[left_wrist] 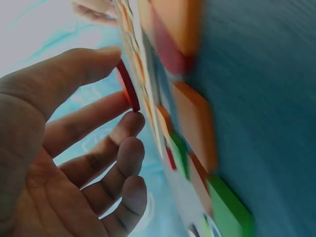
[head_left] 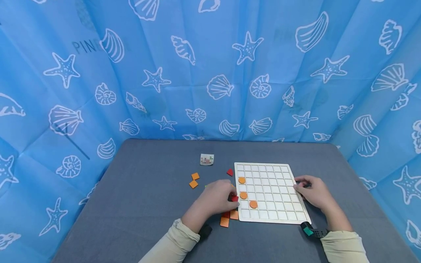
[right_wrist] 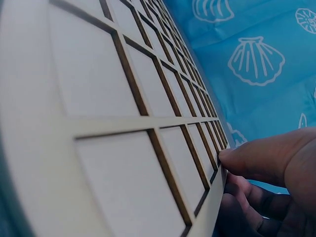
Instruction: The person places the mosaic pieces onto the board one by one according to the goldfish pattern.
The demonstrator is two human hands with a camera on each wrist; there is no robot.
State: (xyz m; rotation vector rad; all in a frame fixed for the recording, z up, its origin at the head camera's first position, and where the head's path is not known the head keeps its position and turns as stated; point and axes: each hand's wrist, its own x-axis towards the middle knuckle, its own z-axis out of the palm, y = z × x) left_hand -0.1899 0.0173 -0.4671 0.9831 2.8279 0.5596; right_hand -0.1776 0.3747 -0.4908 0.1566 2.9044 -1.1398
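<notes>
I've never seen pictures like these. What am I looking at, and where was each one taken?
There's no robot here, just a person's two bare hands. The wide picture comes from a camera on the head; the close ones come from one on each wrist. On the grey table lie a white gridded board carrying three orange discs, some orange tiles, and a small printed card. The left hand pinches a red piece; the right hand touches the board's right edge.

The right hand [right_wrist: 284, 165] holds the edge of a white board [right_wrist: 106, 123] with squares; behind is blue cloth [right_wrist: 276, 96] with shells
</notes>
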